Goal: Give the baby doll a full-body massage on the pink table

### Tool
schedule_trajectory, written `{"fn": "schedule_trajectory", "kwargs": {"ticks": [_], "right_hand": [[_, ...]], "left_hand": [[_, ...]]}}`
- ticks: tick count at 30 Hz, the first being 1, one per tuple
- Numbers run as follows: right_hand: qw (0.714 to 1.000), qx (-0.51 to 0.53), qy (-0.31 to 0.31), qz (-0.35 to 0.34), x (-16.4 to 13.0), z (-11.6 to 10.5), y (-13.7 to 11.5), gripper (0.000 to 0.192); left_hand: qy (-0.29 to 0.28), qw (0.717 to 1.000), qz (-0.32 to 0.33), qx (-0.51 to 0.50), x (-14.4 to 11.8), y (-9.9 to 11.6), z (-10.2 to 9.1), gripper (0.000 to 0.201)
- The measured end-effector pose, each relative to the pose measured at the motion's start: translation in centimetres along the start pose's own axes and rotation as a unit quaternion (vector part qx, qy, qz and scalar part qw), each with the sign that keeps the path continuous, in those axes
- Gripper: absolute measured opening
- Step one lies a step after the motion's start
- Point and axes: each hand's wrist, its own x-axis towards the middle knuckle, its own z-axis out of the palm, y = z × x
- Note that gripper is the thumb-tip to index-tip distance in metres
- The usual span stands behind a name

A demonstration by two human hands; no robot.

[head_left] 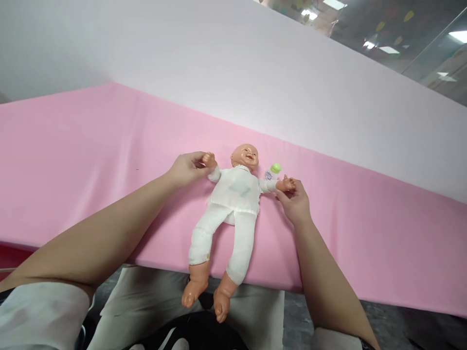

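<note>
Doll [235, 192] is laid face up on the pink table [91, 160], its feet extended past the near edge. One of its hands is gripped by the left hand [186, 169], the other by the right hand [297, 204]. A green-capped bottle [273, 170] is placed near its head.

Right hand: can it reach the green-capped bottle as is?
Probably yes: the bottle is close by, its green cap in plain view. But the right hand holds the doll's hand, so it would likely have to let go and clear the doll's sleeve.
</note>
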Motion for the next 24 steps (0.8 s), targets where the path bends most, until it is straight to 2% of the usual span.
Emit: {"fn": "schedule_trajectory", "kwargs": {"ticks": [2, 5, 8, 11, 13, 15, 19, 21, 24], "right_hand": [[0.996, -0.04, -0.038, -0.071, -1.1, 1.1, -1.1, 0.035], [0.961, -0.155, -0.13, -0.186, -2.4, 2.4, -2.0, 0.036], [0.916, -0.248, -0.178, -0.26, -3.0, 3.2, -2.2, 0.046], [0.902, -0.276, -0.181, -0.277, -3.0, 3.3, -2.0, 0.047], [0.908, -0.273, -0.169, -0.268, -2.8, 3.2, -1.8, 0.045], [0.926, -0.243, -0.15, -0.245, -2.5, 2.9, -1.5, 0.042], [0.978, -0.107, -0.107, -0.145, -1.3, 1.8, -0.4, 0.038], [0.992, -0.041, -0.069, -0.094, -0.3, 1.0, 0.4, 0.045], [0.998, 0.028, -0.028, -0.053, 1.1, -0.6, 1.8, 0.065]], "left_hand": [[-0.063, 0.989, 0.094, 0.098, -1.0, 1.0, 0.8, 0.03], [-0.135, 0.934, 0.21, 0.254, -1.9, 1.6, 1.7, 0.035], [-0.172, 0.883, 0.262, 0.35, -2.1, 1.6, 2.1, 0.045], [-0.188, 0.864, 0.271, 0.38, -2.0, 1.3, 2.2, 0.045], [-0.172, 0.877, 0.268, 0.361, -1.9, 1.2, 2.2, 0.042], [-0.137, 0.904, 0.246, 0.322, -1.9, 1.2, 2.1, 0.042], [-0.045, 0.963, 0.136, 0.227, -1.4, 1.0, 1.3, 0.037], [0.013, 0.978, 0.078, 0.194, -0.7, 0.6, 0.5, 0.031], [0.079, 0.982, 0.001, 0.172, 0.6, -0.7, -0.8, 0.029]]}}
